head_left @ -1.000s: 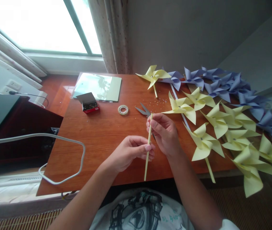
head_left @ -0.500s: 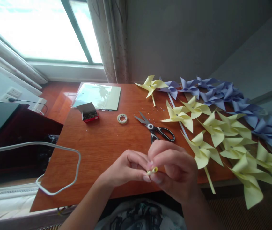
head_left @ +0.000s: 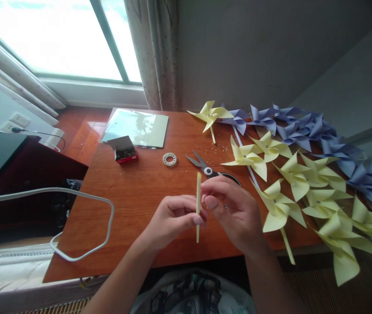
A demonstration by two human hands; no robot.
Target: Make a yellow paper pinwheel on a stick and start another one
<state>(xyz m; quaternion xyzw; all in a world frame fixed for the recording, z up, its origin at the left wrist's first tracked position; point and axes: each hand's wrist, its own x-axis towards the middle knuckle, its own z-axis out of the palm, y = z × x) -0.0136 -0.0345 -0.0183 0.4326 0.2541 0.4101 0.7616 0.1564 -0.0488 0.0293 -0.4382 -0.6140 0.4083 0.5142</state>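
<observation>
A thin pale-yellow rolled paper stick (head_left: 198, 196) stands nearly upright in front of me, above the table. My left hand (head_left: 179, 218) pinches its lower half between thumb and fingers. Just right of the stick is my right hand (head_left: 233, 207), its thumb and bent index finger apart; whether a fingertip touches the stick I cannot tell. Behind the right hand lie scissors (head_left: 208, 171) with black handles, blades apart, partly covered by that hand. A roll of tape (head_left: 169, 159) rests left of them.
Yellow paper pinwheels (head_left: 275, 203) and blue-violet pinwheels (head_left: 262, 117) spread over the table's right side. An open small red box (head_left: 127, 158) of dark bits sits left, before a glossy clear packet (head_left: 140, 126). A white cable (head_left: 109, 222) loops over the left edge.
The paper stick has turned from pointing end-on at me to nearly upright. My right hand has loosened from its end and moved slightly to the right and up.
</observation>
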